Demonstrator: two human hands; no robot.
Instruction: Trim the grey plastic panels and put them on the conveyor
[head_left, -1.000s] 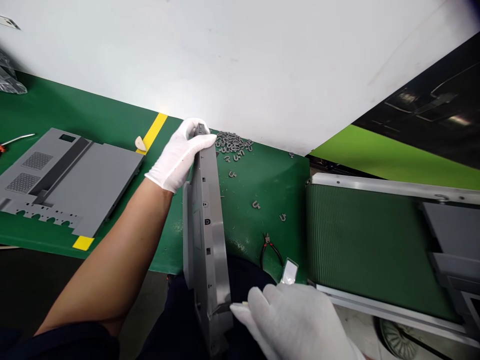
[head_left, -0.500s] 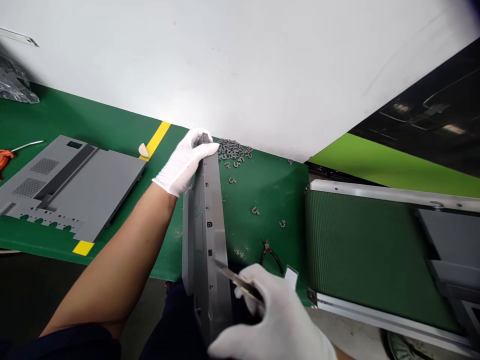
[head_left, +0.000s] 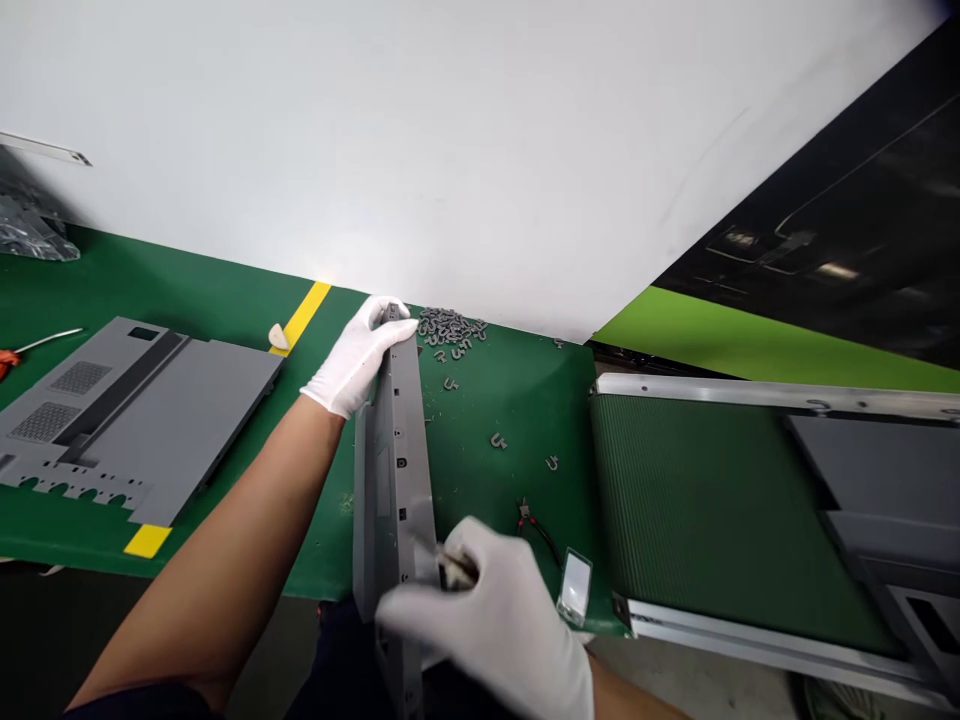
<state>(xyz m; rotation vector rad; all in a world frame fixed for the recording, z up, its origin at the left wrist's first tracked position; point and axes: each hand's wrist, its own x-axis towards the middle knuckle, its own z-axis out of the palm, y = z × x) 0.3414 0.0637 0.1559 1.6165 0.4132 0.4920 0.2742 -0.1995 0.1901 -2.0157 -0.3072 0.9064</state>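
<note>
Since a second ago, the white-gloved right hand has moved farther along the long grey slotted panel, its fingers curled round a small blurred tool, thumb stretched out. The white-gloved left hand pinches the panel's twelve-o'clock end, holding it on edge over the green bench. Small grey U-shaped clips lie heaped at one o'clock, black-and-red cutters at four.

Factory workshop, with conveyor belt, green workbench, pliers, heaped gray clips.
</note>
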